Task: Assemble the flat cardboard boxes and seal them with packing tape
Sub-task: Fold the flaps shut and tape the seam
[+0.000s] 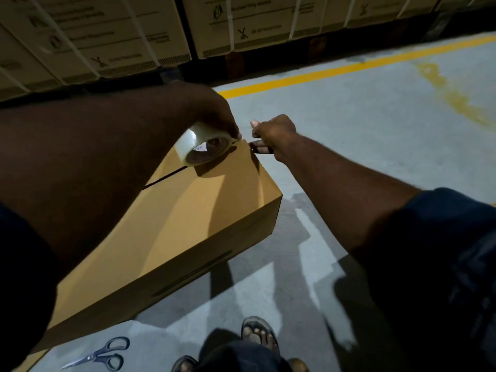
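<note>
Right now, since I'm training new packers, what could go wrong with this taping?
1. The flap seam on the box shows a dark gap; taping now may seal it open.
2. The left hand holds the tape roll tilted near the far edge, so the strip could run crooked.
3. The scissors lie on the floor beside the sandalled foot; a step might hit them.

A grey concrete floor [349,135] is crossed by a painted yellow line [322,73]. A closed cardboard box [188,224] is set on it; scissors [102,354] are laid just beside the box's near corner. A sandalled foot [259,334] is planted nearby. Strapped cartons [107,36] are stacked along the far edge.
</note>
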### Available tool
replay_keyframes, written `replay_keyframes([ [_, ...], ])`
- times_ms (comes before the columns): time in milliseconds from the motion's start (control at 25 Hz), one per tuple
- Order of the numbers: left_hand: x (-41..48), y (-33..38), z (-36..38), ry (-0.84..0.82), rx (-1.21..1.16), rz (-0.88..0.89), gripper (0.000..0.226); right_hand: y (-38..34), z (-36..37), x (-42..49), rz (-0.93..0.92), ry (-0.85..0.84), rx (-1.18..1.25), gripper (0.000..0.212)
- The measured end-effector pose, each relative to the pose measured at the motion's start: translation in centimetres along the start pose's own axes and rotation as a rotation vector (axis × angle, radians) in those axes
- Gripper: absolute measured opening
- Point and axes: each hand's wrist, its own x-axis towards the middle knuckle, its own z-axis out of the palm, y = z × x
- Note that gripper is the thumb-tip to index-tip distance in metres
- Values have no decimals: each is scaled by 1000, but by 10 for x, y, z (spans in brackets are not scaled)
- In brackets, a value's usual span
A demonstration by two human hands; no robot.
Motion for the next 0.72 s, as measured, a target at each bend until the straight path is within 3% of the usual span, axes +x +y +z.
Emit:
replay_keyframes([
  [200, 13, -2, 8, -27, 84, -52, 46, 7, 3, 5, 62, -17, -157, 24],
  [360, 26, -6, 14, -111, 45, -105, 32, 20, 0, 4, 136, -125, -173, 30],
  [480, 33, -8, 11, -137, 37, -118, 36, 22, 1, 3, 145, -92, -181, 20],
  [720, 36, -10, 12, -221, 91, -111, 40, 45, 2, -1, 206, -97, -214, 39],
])
